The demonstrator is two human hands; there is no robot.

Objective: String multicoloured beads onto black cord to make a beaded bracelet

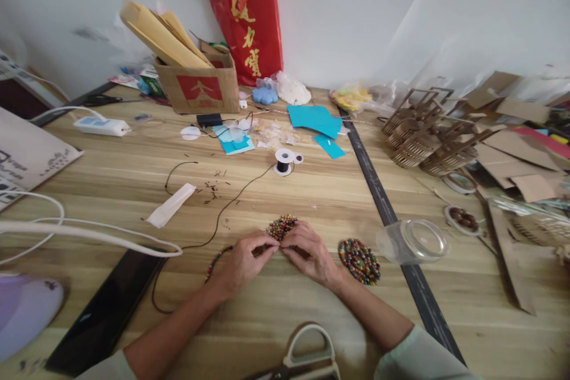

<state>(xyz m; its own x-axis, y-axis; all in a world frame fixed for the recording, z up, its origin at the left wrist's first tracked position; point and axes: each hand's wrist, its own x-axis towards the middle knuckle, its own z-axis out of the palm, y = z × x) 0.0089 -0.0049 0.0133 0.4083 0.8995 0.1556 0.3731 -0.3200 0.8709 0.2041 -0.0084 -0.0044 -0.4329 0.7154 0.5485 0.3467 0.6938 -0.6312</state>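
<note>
Fingers (267, 239) of the left hand (249, 258) and right hand (312, 251) were pinched together, their tips clamped on a thin dark strand (281, 247) above the smooth, wood-grained table (276, 314). Small, round, multicoloured beads formed a knobbly heap (282, 226) just beyond the hands, and a looped coil (358, 262) lay beside the right wrist. A beaded string (214, 265) curved out by the left hand. Farther back, a white-flanged spool (285, 155) trailed slender black cord (229, 205). Right of the coil lay a clear, rounded plastic jar (405, 242).
</note>
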